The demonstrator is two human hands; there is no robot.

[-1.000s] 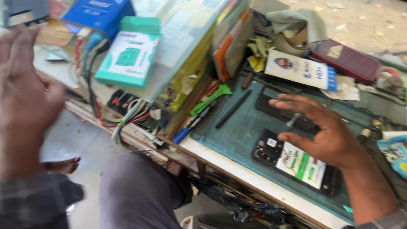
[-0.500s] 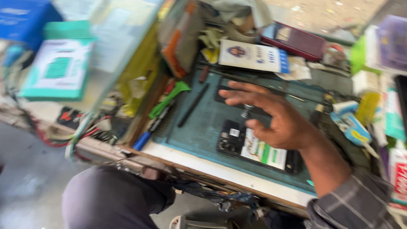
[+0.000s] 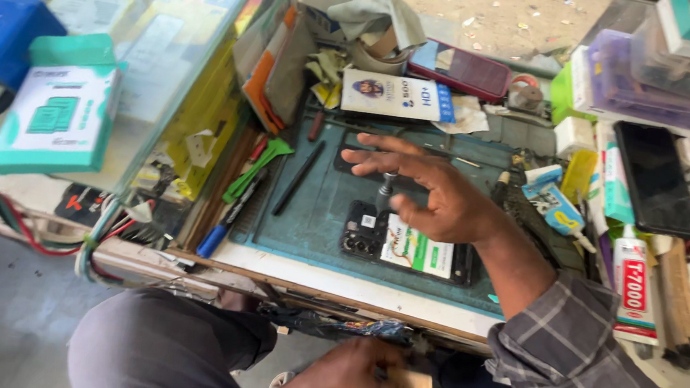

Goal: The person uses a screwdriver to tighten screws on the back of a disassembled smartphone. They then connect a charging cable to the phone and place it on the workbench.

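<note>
Dark green rubber covers the work mat (image 3: 318,208), and on it lies an opened phone (image 3: 407,246) with its back removed, the battery with a white and green label showing. The right hand (image 3: 437,199) hovers just above the phone with its fingers spread and loose; it grips nothing. A small metal screwdriver (image 3: 383,191) stands or leans just beside the fingers, and I cannot tell whether they touch it. The left hand (image 3: 357,377) is low, under the edge of the bench, near the knee; it seems closed around something pale, but this part is blurred and I cannot tell what it holds. In my judgement the risk is here: the open hand is very near the exposed parts, so a careless sweep can knock the screwdriver onto the board or push the phone toward the near edge of the mat. The black pen-like tool (image 3: 298,178) and the green plastic tweezers (image 3: 256,166) lie near the left border of the mat and can also roll off. The right forearm hides part of the mat, and the stacked boxes (image 3: 668,82) on the right are cut off by the frame.
</note>
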